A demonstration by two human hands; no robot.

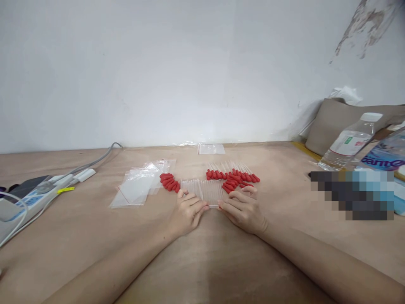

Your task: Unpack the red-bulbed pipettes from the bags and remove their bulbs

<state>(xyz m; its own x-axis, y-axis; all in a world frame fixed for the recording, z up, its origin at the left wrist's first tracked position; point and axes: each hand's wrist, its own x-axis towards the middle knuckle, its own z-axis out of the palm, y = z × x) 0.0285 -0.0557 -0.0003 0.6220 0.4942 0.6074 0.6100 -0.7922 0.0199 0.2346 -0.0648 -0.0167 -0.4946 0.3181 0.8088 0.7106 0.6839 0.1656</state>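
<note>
A flat row of thin clear tubes (207,191) lies side by side on the table, straight ahead; whether a clear bag or tray surrounds them I cannot tell. My left hand (189,211) is closed at their near left corner, thumb and fingertips on the edge. At the near right corner, my right hand (243,210) is closed in the same way, its fingertips on the edge. Red rubber bulbs (170,183) lie bunched left of the tubes. More red bulbs (232,181) lie to the right, partly behind my right hand. Thin pale tubes (228,167) stretch back from the rear row of bulbs.
Clear zip bags (133,188) overlap on the left, and another clear bag (211,149) lies near the wall. A power strip (28,204) with cables is at far left. Right, a water bottle (348,141) stands by a brown bag (325,122) and a blurred-out patch.
</note>
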